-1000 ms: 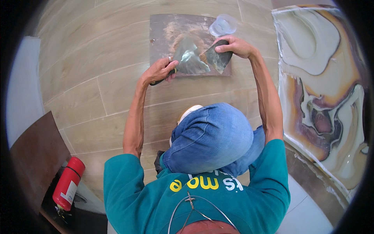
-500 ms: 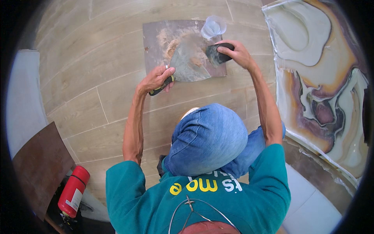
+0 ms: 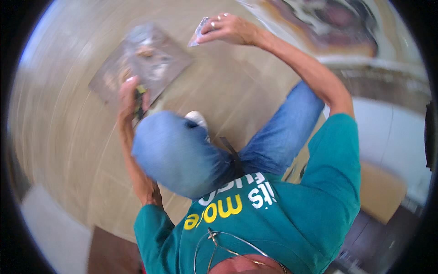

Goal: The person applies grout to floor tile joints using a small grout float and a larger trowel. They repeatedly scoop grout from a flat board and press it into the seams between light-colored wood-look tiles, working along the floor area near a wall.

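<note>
Brown board [image 3: 176, 57], one; handle [image 3: 139, 97], one.

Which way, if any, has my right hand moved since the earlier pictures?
Yes: the right hand has moved off the brown board, toward the marbled panel on the right.

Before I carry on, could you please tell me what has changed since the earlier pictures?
The right hand has moved rightward, off the flat brown board, holding a thin, flat greyish piece; the view has turned. The left hand still grips the black-and-yellow handle.
</note>
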### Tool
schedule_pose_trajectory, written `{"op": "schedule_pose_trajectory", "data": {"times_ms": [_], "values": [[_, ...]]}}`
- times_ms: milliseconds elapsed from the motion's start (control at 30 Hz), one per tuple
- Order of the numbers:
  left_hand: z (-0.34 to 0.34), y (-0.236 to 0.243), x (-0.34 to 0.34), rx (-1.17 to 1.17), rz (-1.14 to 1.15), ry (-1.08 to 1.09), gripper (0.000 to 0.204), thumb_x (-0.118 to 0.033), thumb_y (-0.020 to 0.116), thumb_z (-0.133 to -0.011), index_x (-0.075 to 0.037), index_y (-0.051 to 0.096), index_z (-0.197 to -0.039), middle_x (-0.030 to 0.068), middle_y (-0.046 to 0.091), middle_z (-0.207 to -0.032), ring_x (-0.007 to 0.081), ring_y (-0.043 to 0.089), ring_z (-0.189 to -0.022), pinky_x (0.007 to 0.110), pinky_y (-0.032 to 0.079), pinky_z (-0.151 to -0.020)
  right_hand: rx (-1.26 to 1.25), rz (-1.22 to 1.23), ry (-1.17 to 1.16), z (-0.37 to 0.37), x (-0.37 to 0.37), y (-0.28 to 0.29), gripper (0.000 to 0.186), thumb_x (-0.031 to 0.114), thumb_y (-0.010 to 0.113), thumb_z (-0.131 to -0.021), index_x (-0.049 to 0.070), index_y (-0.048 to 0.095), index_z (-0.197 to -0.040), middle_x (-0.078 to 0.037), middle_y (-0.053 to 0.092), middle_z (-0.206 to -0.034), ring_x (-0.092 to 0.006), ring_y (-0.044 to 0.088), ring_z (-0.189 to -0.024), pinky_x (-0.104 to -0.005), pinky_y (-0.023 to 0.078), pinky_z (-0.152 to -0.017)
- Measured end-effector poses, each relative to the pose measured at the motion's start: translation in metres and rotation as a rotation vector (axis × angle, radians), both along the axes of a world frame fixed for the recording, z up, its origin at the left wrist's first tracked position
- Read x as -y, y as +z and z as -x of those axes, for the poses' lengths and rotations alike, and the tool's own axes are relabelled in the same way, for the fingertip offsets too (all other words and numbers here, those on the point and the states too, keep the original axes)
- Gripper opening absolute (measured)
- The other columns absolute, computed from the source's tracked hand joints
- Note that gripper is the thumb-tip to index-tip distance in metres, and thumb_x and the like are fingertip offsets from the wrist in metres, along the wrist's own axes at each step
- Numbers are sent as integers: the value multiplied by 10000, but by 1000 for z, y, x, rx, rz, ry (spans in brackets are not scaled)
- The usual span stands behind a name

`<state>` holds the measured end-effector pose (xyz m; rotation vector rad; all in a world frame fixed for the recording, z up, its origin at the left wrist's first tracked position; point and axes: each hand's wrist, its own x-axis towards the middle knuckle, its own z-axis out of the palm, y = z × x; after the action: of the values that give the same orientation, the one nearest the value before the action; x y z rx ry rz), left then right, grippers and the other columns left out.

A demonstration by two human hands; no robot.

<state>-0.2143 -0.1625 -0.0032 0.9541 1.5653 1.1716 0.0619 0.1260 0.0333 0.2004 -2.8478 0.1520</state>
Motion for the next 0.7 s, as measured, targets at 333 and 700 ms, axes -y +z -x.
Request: {"op": "schedule_pose_trajectory", "data": {"times_ms": [333,700], "values": [[-98,-20,-163,-77,118,-712,509,-414,462,-1091,-20,632,-819,64,631,-654,124,576,-547,288,447,-545,-1076,1507,-1201,-324,56,74,379,187,739,-940,24,649,-1270,-72,716,-1186,-194,681,-1090,-364,549,-976],[-284,-48,-260,77,127,-1300,512,-440,435,-1094,-44,599,-814,47,611,-671,136,594,-535,284,486,-535,102,96,-1062,-345,114,33,436,-39,686,-827,185,764,-1192,-11,723,-1137,-236,662,-1091,-349,531,-940]]}}
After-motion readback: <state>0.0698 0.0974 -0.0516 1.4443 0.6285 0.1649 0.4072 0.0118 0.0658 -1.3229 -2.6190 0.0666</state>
